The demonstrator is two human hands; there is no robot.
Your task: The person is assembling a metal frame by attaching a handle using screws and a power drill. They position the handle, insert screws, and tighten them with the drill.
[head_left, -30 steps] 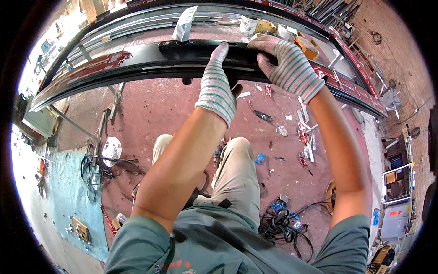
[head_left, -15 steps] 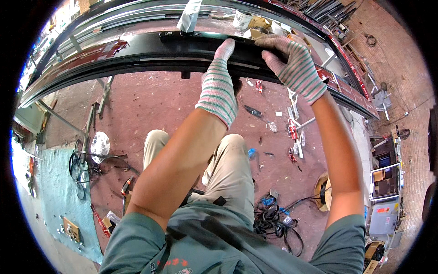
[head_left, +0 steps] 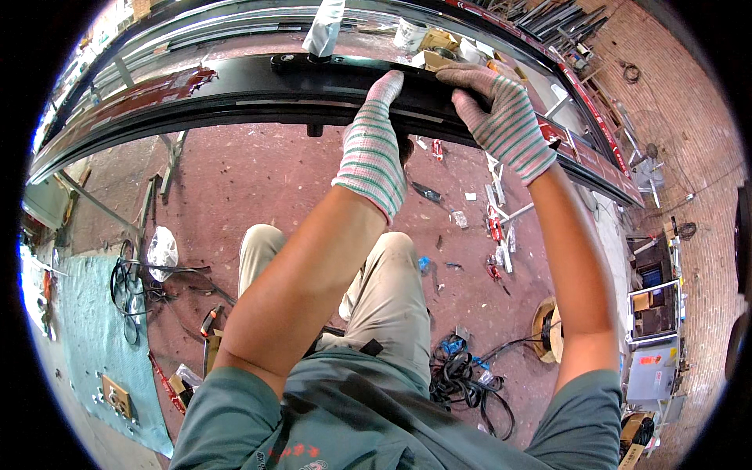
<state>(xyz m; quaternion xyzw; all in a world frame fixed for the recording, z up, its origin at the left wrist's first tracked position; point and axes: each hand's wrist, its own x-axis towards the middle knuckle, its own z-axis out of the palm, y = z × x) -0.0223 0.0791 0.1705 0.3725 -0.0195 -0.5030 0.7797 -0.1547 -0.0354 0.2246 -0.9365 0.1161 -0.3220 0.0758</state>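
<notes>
A long black metal frame profile (head_left: 254,84) crosses in front of me, curved by the lens. A slim black plate with a rounded end (head_left: 291,61) runs along its upper face, and an upright handle wrapped in white film (head_left: 325,30) rises from it. My left hand (head_left: 371,153), in a white glove with green and pink stripes, grips the profile. Its thumb lies on top; its fingers are hidden underneath. To the right, my right hand (head_left: 507,113), gloved alike, clasps the same profile with bent fingers over the far edge and thumb on the near side. A short black stub (head_left: 314,130) sticks out below the profile.
Metal stand legs (head_left: 145,207) hold the frame at left. Black cables (head_left: 462,376) and a straw hat (head_left: 547,329) lie on the red floor. A teal mat (head_left: 98,329) is at lower left. Cartons and a white bucket (head_left: 410,34) stand beyond the frame.
The whole view has shifted slightly. Both hands keep their hold on the frame profile, the right one with barely altered fingers.
</notes>
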